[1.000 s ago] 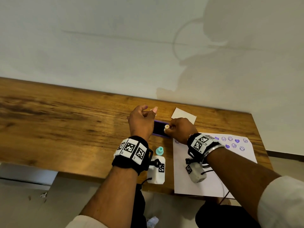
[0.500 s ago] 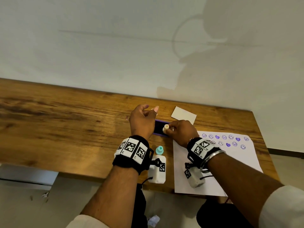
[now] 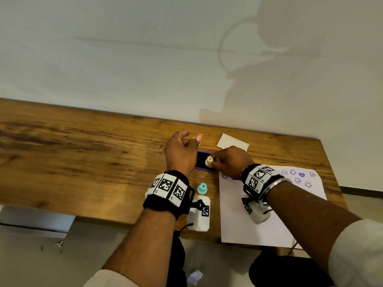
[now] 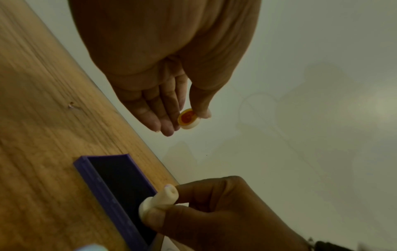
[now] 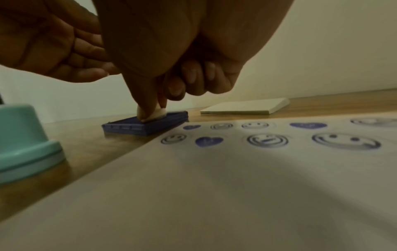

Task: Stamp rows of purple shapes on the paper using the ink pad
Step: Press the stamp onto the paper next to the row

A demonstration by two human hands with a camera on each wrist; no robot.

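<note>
A purple ink pad lies on the wooden table, left of a white paper bearing rows of purple smileys and hearts. My right hand pinches a small cream stamp and holds its base down on the pad. My left hand hovers just left of the pad, thumb and fingers pinching a small round cream cap with an orange face.
A teal stamp stands near the table's front edge, left of the paper. A white card lies behind the paper by the wall. The paper overhangs the front edge.
The right hand has lowered the cream stamp onto the ink pad's near right part. The left hand stays beside the pad with the cap.
</note>
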